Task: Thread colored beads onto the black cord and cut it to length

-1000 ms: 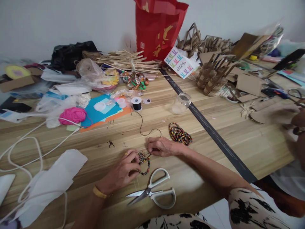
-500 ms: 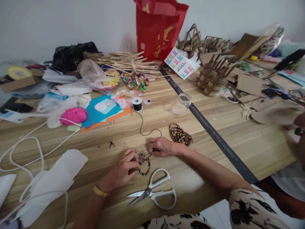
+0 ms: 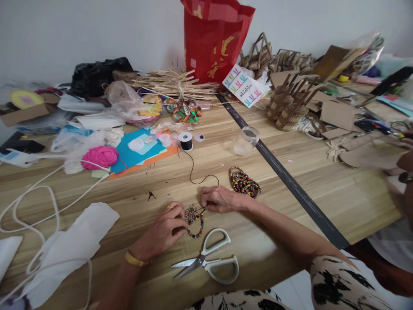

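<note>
A small piece of beadwork (image 3: 191, 213), a cluster of multicoloured beads with a loop of strung beads (image 3: 198, 234) below it, lies on the table between my hands. The fingers of my left hand (image 3: 169, 226) are closed at the loop's left side, pinching the bead string; their tips partly cover it. My right hand (image 3: 217, 199) is closed on a black cord (image 3: 201, 211) at the beadwork's upper right. More cord curves back from there to a black spool (image 3: 185, 141). White-handled scissors (image 3: 206, 257) lie spread just below the beadwork.
A heap of beaded strands (image 3: 244, 182) lies beyond my right wrist, with a clear jar (image 3: 246, 141) behind it. Pink yarn (image 3: 100, 157), a white cable (image 3: 53, 202) and white paper (image 3: 71, 249) are on the left. Another person's hand (image 3: 405, 165) is at the right edge.
My left hand has shifted slightly to the left, uncovering more of the bead cluster. My right hand stays in place.
</note>
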Demonstrator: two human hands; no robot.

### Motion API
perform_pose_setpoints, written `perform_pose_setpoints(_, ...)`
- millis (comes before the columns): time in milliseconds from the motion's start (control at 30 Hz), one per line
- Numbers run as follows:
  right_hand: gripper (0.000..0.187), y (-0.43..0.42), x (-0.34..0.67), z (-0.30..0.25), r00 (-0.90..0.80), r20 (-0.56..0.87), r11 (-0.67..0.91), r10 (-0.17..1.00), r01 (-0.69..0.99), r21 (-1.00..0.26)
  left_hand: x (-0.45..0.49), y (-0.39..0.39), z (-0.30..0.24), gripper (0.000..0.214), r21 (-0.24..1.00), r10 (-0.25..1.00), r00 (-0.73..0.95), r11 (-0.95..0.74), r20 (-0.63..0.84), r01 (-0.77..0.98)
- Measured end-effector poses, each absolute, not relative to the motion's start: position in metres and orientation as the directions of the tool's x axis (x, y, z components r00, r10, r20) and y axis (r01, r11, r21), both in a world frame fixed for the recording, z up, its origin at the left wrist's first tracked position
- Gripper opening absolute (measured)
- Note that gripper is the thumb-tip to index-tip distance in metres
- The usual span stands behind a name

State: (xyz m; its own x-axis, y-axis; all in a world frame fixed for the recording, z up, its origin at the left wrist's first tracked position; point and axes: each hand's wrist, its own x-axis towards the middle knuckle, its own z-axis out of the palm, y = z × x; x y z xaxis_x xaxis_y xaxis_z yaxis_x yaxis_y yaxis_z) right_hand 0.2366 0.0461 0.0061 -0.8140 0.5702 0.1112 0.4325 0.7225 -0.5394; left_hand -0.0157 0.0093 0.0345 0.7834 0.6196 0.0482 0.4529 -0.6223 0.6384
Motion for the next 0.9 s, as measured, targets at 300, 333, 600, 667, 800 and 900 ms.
perform_pose_setpoints(300, 0.007, 0.0460, 0.2364, 0.0065, -0.813, 0.114, 0.720, 0.570, 0.429, -0.546, -0.0172, 0.0102, 0.0311, 0.018, 0.637, 0.626, 0.777, -0.627, 0.069, 0.449)
perform_pose_setpoints(333, 0.008, 0.0460, 0.2365, 0.0069, -0.814, 0.114, 0.721, 0.569, 0.427, -0.546, -0.0170, 0.0104, 0.0307, 0.018, 0.638, 0.629, 0.773, -0.629, 0.082, 0.444)
perform_pose_setpoints(600, 0.008, 0.0454, 0.2364, 0.0084, -0.813, 0.100, 0.719, 0.574, 0.441, -0.537, -0.0104, 0.0096, 0.0271, 0.015, 0.638, 0.647, 0.749, -0.639, 0.143, 0.430)
perform_pose_setpoints(667, 0.008, 0.0455, 0.2363, 0.0078, -0.814, 0.099, 0.719, 0.572, 0.440, -0.538, -0.0095, 0.0092, 0.0269, 0.015, 0.634, 0.650, 0.748, -0.636, 0.135, 0.439)
perform_pose_setpoints(800, 0.008, 0.0458, 0.2365, 0.0066, -0.815, 0.105, 0.721, 0.570, 0.436, -0.538, -0.0091, 0.0091, 0.0271, 0.015, 0.622, 0.654, 0.747, -0.637, 0.122, 0.456)
perform_pose_setpoints(900, 0.008, 0.0461, 0.2368, 0.0061, -0.816, 0.115, 0.727, 0.567, 0.429, -0.536, -0.0092, 0.0094, 0.0274, 0.015, 0.616, 0.655, 0.747, -0.637, 0.116, 0.463)
